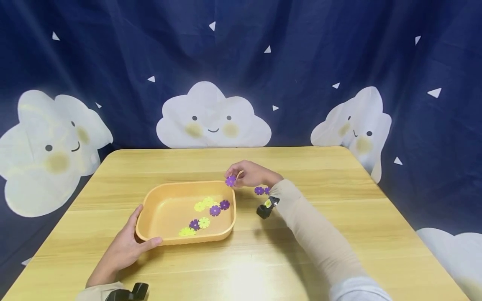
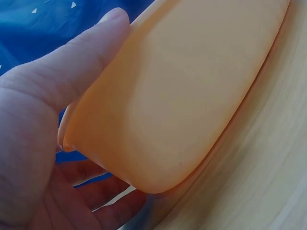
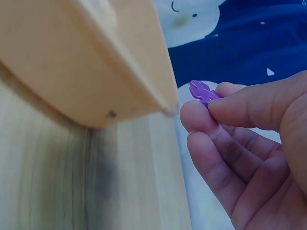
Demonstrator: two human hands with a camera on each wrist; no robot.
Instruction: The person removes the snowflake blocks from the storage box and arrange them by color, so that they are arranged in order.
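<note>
An orange plastic basin (image 1: 158, 217) stands on the table, with yellow snowflake discs (image 1: 204, 223) and purple ones (image 1: 215, 210) lying loose toward its right side. My left hand (image 1: 126, 246) grips the basin's near left corner; in the left wrist view the thumb lies along the rim and the fingers reach around the outer wall. Over the basin's far right corner, my right hand (image 1: 251, 173) pinches a purple snowflake disc (image 1: 230, 181) between thumb and fingertips. The right wrist view shows this disc (image 3: 204, 92) edge-on, just beside the basin's rim.
Two more purple discs (image 1: 259, 190) lie on the wooden table (image 1: 301, 161) right of the basin, one partly covered by the right sleeve (image 1: 316, 234). Behind the table hangs a dark blue curtain (image 1: 293, 75) with white clouds.
</note>
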